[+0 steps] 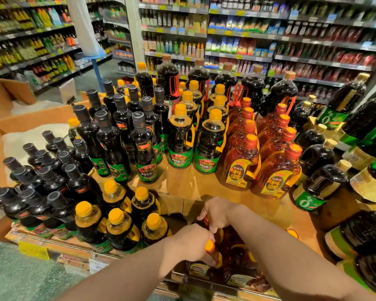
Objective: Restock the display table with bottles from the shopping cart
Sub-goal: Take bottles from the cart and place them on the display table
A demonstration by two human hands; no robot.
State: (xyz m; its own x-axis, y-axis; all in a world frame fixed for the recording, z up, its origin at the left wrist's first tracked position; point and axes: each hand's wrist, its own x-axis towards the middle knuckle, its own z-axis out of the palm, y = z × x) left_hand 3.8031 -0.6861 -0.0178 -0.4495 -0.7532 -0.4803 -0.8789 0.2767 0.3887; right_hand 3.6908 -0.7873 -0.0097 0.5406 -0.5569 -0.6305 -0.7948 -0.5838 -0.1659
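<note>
Both hands work at the near edge of the wooden display table [176, 185]. Left hand [191, 246] grips the orange cap of an amber plastic bottle [213, 253]; right hand [215, 213] clamps another red-capped neck [206, 220]. Standing amber bottles [276, 177] read "料酒" — yellow labels.

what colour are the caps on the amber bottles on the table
Orange-red caps on the amber bottles, clearest in the head view.

Glossy clear-plastic amber bottles [240, 164]; display table [180, 183] smooth, probably varnished wood.
</note>
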